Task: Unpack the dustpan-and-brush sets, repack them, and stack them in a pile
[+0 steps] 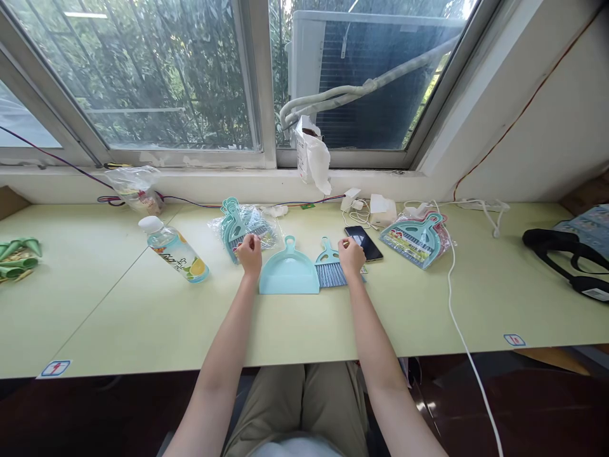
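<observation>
A light blue dustpan (289, 274) lies flat on the pale green table (304, 330). Just right of it is a small blue brush (328, 270) with its bristles towards me. My left hand (249, 255) is closed at the dustpan's upper left, in front of wrapped dustpan sets (231, 222); nothing shows in its fingers. My right hand (352, 256) is closed too, beside the brush and over the near left part of a black phone (365, 244). No object can be seen in its curled fingers.
A labelled bottle (178, 252) lies at the left, near a plastic bag (137, 190). Packaged dustpan sets (416, 238) sit to the right, with a white cable (454, 317) running past them over the front edge. Black headphones (561, 254) are farther right. A white charger (382, 209) stands behind the phone.
</observation>
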Demonstrator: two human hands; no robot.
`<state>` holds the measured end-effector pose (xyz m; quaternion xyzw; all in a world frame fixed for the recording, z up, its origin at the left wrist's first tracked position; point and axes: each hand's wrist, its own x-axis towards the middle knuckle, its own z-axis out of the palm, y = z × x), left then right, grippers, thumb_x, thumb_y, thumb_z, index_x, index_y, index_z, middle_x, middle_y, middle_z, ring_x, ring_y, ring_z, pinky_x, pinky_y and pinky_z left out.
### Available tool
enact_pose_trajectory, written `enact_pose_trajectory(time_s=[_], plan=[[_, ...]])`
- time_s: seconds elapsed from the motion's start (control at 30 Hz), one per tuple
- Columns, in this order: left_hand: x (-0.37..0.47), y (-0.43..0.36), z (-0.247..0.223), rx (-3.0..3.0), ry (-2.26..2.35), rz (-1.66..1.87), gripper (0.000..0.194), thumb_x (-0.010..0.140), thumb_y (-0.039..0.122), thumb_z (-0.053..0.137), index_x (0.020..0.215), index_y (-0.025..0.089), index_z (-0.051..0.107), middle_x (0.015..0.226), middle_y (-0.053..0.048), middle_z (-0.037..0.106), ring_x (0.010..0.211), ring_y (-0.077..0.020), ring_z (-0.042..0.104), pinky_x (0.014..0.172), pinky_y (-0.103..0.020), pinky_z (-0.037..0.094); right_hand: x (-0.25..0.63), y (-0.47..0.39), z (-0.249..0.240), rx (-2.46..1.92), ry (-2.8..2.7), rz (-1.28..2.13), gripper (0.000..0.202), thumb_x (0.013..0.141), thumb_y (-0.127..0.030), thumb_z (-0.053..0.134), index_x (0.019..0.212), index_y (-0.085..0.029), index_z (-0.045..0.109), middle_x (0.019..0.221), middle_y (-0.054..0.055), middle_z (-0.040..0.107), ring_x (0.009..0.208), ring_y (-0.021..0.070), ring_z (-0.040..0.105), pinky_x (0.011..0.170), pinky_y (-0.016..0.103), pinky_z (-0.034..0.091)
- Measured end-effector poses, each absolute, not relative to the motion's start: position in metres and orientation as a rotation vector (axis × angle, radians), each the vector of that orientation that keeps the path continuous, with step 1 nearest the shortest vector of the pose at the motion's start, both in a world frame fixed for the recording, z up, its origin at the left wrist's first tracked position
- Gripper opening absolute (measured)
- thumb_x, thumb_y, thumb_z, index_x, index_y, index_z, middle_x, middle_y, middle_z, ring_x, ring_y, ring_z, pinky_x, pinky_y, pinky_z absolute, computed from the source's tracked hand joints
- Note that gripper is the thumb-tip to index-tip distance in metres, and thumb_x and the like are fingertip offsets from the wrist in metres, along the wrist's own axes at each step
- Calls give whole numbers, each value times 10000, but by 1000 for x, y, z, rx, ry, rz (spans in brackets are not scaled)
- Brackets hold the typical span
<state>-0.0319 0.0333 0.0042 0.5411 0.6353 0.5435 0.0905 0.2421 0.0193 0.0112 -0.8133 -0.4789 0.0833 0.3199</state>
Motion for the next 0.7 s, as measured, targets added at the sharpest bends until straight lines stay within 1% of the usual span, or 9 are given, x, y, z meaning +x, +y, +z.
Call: enact_pose_trajectory(time_s=[0.27,0.37,0.47,0.53,0.6,0.63,0.7], plan=[[-31,38,-2,1702,1828,1655,298,890,340,367,739,195,580,528,19,513,508,-123,479,587,-232,372,240,22,4,-2183,-1391,167,260,879,-312,436,937,-217,671,888,61,678,818,183,603,700,258,389],[-30,41,-5,1781,1753,1564,282,887,339,389,749,194,588,543,16,550,523,-126,508,597,-236,388,241,23,-2,-2105,-1518,68,246,874,-246,444,964,-222,671,1025,74,650,958,199,563,728,262,387],[-27,41,-6,1948,1681,1386,246,864,358,459,771,193,616,668,-9,624,608,-137,561,651,-252,414,245,24,-11,-2059,-1675,6,287,831,-147,480,1035,-215,671,1130,92,612,1087,229,491,769,279,377],[-23,40,-7,2079,1616,1268,210,831,373,530,818,198,645,854,-35,656,708,-148,593,681,-260,426,247,26,-17,-2069,-1754,12,310,823,-113,483,1051,-199,674,1122,110,614,1075,237,493,789,300,367],[-20,38,-8,2183,1551,1141,195,795,365,594,896,214,664,1002,-46,644,802,-164,608,707,-267,434,249,27,-21,-2072,-1799,11,296,827,-104,489,1032,-191,684,1090,117,627,1043,238,510,803,319,355],[-19,38,-9,2213,1533,1077,206,781,343,616,940,223,666,1027,-45,642,829,-172,610,722,-273,437,250,28,-22,-2066,-1809,-2,284,828,-104,496,1021,-190,686,1074,116,633,1032,239,515,808,327,348],[-18,39,-13,2233,1529,980,253,766,280,631,1014,239,664,988,-38,659,849,-188,612,764,-290,438,251,28,-24,-2043,-1810,-46,255,826,-107,514,995,-191,686,1044,109,644,1017,243,523,815,342,336]])
